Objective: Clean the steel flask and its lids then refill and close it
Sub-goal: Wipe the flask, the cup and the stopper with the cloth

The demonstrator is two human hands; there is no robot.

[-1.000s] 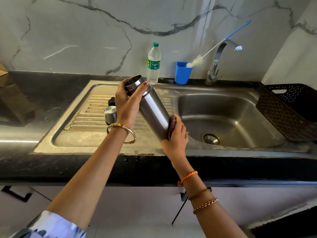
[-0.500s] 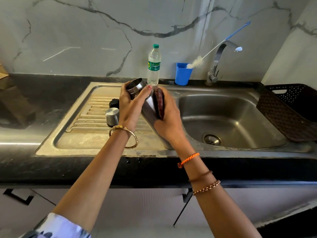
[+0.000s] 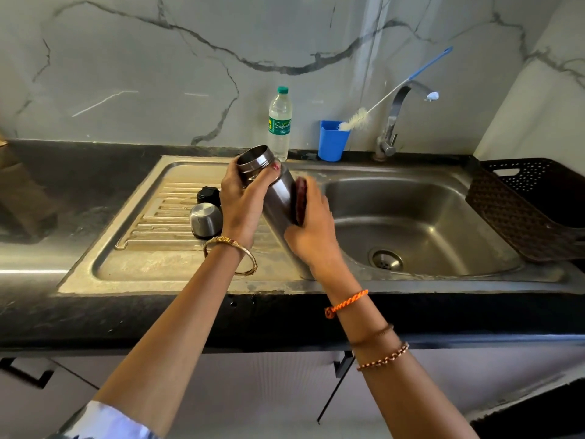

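The open steel flask [image 3: 278, 191] is tilted over the sink's drainboard, mouth pointing up and left. My left hand [image 3: 242, 205] grips it just below the neck. My right hand [image 3: 311, 229] presses a dark red scrub pad [image 3: 300, 201] against the flask's right side, near its upper half. Two lids stand on the drainboard left of my hands: a steel cap [image 3: 205, 220] and, behind it, a black inner lid [image 3: 209, 196].
A steel sink basin [image 3: 421, 223] with a drain lies to the right, below the tap [image 3: 395, 122]. A plastic water bottle [image 3: 279, 122] and a blue cup [image 3: 330, 141] holding a bottle brush stand at the back. A dark perforated basket [image 3: 525, 204] sits at the right.
My right hand slid the scrub pad from the flask's lower end up along its side to the upper half. The left hand kept its grip near the neck.
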